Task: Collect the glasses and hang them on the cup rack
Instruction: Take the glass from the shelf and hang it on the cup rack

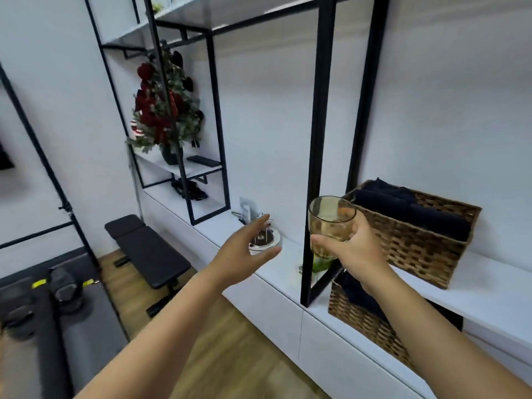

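R hand (355, 249) fingers wrapped round amber glass (331, 223), upright; L hand (244, 249) fingers spread, empty, above white shelf (288, 272).

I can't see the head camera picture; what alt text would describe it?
A person's right hand holds an amber glass upright above a white counter, while the open left hand reaches toward a small round rack. Wicker baskets of dark cloth sit right; a red bouquet stands on a shelf.
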The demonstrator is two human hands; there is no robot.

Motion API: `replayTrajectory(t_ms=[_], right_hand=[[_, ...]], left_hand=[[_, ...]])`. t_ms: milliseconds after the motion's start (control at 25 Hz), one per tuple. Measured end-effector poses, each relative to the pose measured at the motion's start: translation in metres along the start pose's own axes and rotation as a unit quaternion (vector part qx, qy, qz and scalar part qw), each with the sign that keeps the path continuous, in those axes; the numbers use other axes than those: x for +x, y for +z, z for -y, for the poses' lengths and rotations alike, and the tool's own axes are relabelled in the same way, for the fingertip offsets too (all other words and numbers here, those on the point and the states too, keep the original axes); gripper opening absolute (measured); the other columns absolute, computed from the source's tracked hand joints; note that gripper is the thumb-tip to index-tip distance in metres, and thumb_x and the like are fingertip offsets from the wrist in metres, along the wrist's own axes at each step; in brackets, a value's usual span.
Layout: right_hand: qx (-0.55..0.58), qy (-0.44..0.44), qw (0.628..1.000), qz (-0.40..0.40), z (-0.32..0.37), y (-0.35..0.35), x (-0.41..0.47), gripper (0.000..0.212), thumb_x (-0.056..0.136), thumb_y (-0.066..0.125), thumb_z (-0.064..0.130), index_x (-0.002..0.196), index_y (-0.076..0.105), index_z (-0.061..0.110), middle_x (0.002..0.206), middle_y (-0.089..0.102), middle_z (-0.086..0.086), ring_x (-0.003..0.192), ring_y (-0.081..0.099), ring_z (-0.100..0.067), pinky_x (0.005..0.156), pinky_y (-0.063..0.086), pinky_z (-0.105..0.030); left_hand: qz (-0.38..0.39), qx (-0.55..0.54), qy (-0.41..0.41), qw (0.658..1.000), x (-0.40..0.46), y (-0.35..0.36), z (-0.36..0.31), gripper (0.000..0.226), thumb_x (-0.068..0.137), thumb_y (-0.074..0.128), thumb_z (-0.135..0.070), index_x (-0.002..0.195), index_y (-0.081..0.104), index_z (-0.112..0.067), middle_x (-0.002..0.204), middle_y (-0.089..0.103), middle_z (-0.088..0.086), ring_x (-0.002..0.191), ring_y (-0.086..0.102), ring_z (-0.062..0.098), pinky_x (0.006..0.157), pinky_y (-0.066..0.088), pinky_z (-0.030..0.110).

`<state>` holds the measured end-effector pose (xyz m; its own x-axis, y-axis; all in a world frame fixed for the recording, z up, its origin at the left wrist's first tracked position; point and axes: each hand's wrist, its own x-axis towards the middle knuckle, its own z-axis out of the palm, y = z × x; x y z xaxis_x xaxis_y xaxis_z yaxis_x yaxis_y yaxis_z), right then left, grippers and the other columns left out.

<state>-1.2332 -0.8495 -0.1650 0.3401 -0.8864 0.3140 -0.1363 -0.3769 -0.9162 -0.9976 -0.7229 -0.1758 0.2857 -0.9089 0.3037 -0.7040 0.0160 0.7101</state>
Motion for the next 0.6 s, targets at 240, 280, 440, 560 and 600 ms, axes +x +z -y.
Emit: replayTrajectory(t_ms=[240,280,440,560,600], right_hand=[[0.015,0.020,1.000,0.005,0.018,0.100,0.026,0.079,0.063,0.100,0.041,0.126,0.054,0.037,0.116,0.070,0.002,0.107,0.069,-0.010,0.091,0.058,-0.036],[0.019,0.021,1.000,0.004,0.021,0.120,0.031,0.079,0.060,0.099,0.044,0.124,0.054,0.038,0.115,0.069,0.003,0.105,0.069,-0.006,0.087,0.057,-0.032],[0.025,0.038,0.999,0.006,0.023,0.188,0.052,0.077,0.054,0.096,0.049,0.118,0.053,0.043,0.111,0.070,0.009,0.090,0.067,0.009,0.081,0.052,-0.026],[0.028,0.046,0.999,0.002,0.027,0.226,0.072,0.078,0.053,0.096,0.053,0.118,0.053,0.045,0.112,0.070,0.010,0.091,0.066,0.012,0.081,0.052,-0.025],[0.029,0.048,0.998,-0.001,0.028,0.235,0.080,0.078,0.052,0.095,0.054,0.117,0.052,0.046,0.111,0.070,0.010,0.091,0.066,0.012,0.081,0.052,-0.025]], left_hand=[[-0.012,0.015,-0.013,1.000,0.016,-0.083,0.066,0.077,0.089,0.068,-0.064,0.156,0.034,-0.047,0.145,0.050,-0.025,0.132,0.047,-0.004,0.108,0.040,0.028],[-0.012,0.016,-0.010,1.000,0.022,-0.096,0.080,0.077,0.089,0.068,-0.064,0.156,0.034,-0.047,0.146,0.050,-0.024,0.133,0.046,-0.003,0.108,0.040,0.029],[-0.010,0.010,0.002,1.000,0.047,-0.131,0.125,0.074,0.091,0.067,-0.061,0.156,0.034,-0.046,0.147,0.051,-0.023,0.133,0.047,-0.001,0.108,0.040,0.030],[-0.003,0.011,0.004,1.000,0.069,-0.148,0.151,0.073,0.092,0.067,-0.061,0.155,0.036,-0.045,0.147,0.051,-0.022,0.132,0.048,-0.002,0.107,0.041,0.028],[-0.003,0.012,0.009,1.000,0.079,-0.153,0.156,0.073,0.092,0.067,-0.061,0.156,0.036,-0.044,0.146,0.052,-0.021,0.131,0.048,-0.002,0.107,0.041,0.027]])
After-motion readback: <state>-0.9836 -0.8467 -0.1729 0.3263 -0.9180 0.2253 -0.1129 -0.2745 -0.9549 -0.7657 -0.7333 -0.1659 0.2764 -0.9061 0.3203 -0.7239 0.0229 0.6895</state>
